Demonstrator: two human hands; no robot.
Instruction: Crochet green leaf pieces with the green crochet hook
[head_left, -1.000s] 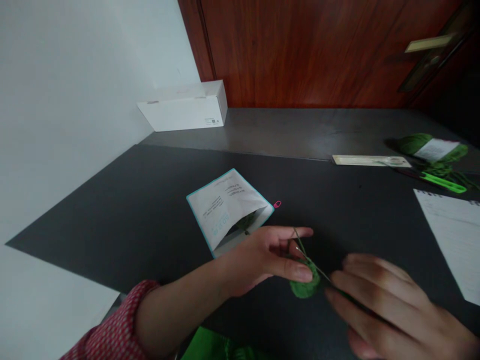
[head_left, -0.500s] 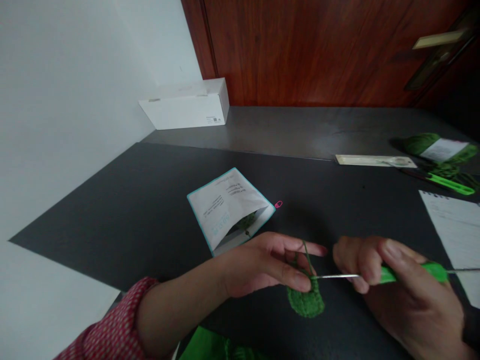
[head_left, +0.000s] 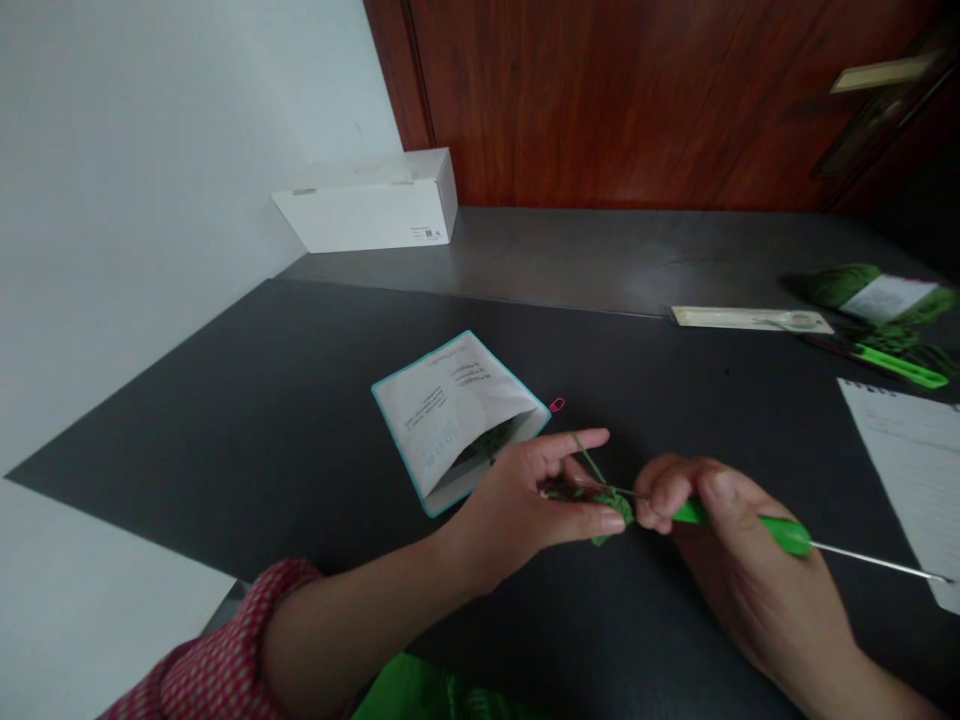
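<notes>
a red-brown door (head_left: pixel 637 110) stands behind the dark bench (head_left: pixel 225 400), with a white box (head_left: pixel 382 212) near the far left corner. on my feed the small green crocheted piece (head_left: pixel 616 507) is above the bench, toward the near edge and right of the middle, pinched between thumb and fingers of the left hand (head_left: pixel 529 505); that hand's index finger is stretched out, a strand of yarn (head_left: pixel 590 460) over it. the right hand (head_left: pixel 739 540) is wrapped round the green handle of a metal hook (head_left: pixel 786 535), one thin end reaching the piece; i can't make out its tip. i judge the piece light, soft and floppy, not slippery, though its loops could pull loose. i'd pinch it close to where the metal meets it, with the strand barely taut. the hook looks stiff; i'd grip its thick handle.
</notes>
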